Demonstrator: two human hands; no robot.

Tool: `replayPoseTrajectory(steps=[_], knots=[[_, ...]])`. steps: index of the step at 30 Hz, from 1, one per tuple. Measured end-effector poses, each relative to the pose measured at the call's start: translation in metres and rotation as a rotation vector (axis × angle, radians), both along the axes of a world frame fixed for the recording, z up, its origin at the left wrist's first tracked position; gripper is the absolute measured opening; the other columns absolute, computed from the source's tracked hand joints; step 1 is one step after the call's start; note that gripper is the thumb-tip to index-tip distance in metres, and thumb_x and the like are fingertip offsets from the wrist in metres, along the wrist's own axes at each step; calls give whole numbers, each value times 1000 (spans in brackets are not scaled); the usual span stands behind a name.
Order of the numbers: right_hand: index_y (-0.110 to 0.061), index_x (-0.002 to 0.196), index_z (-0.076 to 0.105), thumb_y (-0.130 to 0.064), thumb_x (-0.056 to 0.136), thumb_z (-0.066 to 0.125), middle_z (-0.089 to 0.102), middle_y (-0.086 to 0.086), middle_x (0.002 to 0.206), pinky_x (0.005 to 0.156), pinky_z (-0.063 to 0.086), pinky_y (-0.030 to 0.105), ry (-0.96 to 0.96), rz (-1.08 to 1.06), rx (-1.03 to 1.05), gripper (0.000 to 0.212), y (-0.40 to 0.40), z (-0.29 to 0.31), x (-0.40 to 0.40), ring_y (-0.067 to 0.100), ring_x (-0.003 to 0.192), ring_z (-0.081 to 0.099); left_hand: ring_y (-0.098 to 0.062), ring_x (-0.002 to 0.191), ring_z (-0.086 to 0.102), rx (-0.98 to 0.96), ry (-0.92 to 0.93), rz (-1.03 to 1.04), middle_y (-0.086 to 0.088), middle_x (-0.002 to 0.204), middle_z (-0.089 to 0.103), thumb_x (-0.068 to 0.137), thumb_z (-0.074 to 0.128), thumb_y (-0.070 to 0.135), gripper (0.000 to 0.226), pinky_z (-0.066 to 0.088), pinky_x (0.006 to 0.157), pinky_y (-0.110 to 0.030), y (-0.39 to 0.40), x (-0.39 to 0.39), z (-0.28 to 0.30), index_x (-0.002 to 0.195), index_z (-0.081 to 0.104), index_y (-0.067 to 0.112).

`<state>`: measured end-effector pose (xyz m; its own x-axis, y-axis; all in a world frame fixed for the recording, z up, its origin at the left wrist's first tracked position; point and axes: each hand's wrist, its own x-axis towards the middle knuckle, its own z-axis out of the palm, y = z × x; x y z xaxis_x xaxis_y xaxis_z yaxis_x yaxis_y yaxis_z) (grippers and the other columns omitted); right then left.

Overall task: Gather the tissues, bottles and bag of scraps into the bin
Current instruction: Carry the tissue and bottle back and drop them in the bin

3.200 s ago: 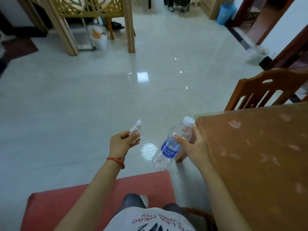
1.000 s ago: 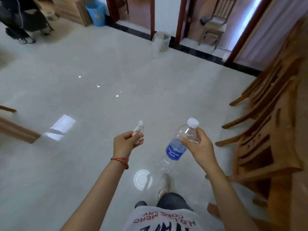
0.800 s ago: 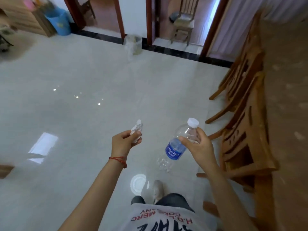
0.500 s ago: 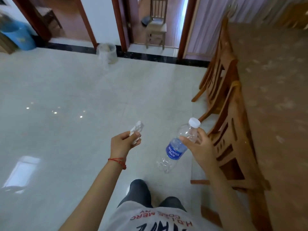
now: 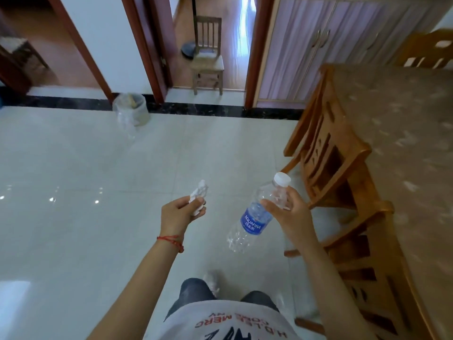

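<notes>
head view: only camera, wide angle, looks down past both forearms at a glossy pale tiled floor (image 5: 73, 182)
left hand: left hand (image 5: 180, 213) curled round a crumpled white tissue wad (image 5: 199, 198), thumb on top, wad sticks up past the fingers
right hand: right hand (image 5: 285, 209) pinches the neck of a clear plastic water bottle with blue label and white cap (image 5: 255, 219), cap end up, base hanging down toward the left hand, looks empty
bin: pale round bin with clear liner (image 5: 132, 107) far ahead of the left hand, against the dark skirting strip beside a door frame; well apart from both hands
clear item by bin: something clear on the floor just in front of the bin, maybe another bottle, too blurred to tell
bag of scraps: not visible
right of right hand: wooden chairs (image 5: 328, 153) tucked at a desk with brown patterned cover (image 5: 402, 133), chair backs near the right forearm
step: carrying both items to the bin, judged
progress: early to middle, nothing in these hands binned yet
risk 1: bottle held only at the neck, swinging base could slip from the pinch while walking
risk 2: tissue is light, tossed from a distance it may drift and miss the rim
risk 3: right elbow or bottle may clip a chair back if the path hugs the desk
risk 4: shiny floor, possible slip
</notes>
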<state>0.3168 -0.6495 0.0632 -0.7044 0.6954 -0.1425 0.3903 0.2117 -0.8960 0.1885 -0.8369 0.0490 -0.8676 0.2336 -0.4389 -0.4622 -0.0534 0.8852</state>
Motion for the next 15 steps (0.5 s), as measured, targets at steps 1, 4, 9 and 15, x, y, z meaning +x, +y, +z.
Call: replayPoseTrajectory(steps=[1,4,9,15], knots=[[-10,114,55,-32,75,71,61,0,98,72,45,14,5,-10,8,47,7,1,-16,17,94,57,-21,69,65,-1,-1,-5,-3,60,69,77,65,-4,10,56,60,-20,7,-19,1,69,68,2],[-10,117,54,-36,74,69,63,3,103,74,45,16,-1,-29,22,52,26,1,-57,17,96,58,-18,66,65,-10,-7,-10,0,57,69,78,65,-4,14,55,59,-19,29,-68,1,67,68,4],[-11,119,54,-66,64,61,64,5,108,77,47,19,5,-27,12,78,69,-3,-129,20,99,60,-14,62,66,-2,-20,-30,1,54,69,78,64,-5,11,56,59,-19,76,-142,-4,71,67,3],[-10,120,51,-33,78,69,62,1,107,61,44,0,-10,-10,98,52,147,-9,-218,17,95,59,-10,58,67,0,-2,-36,1,56,69,78,64,-5,5,55,57,-18,154,-228,-7,76,66,-1]])
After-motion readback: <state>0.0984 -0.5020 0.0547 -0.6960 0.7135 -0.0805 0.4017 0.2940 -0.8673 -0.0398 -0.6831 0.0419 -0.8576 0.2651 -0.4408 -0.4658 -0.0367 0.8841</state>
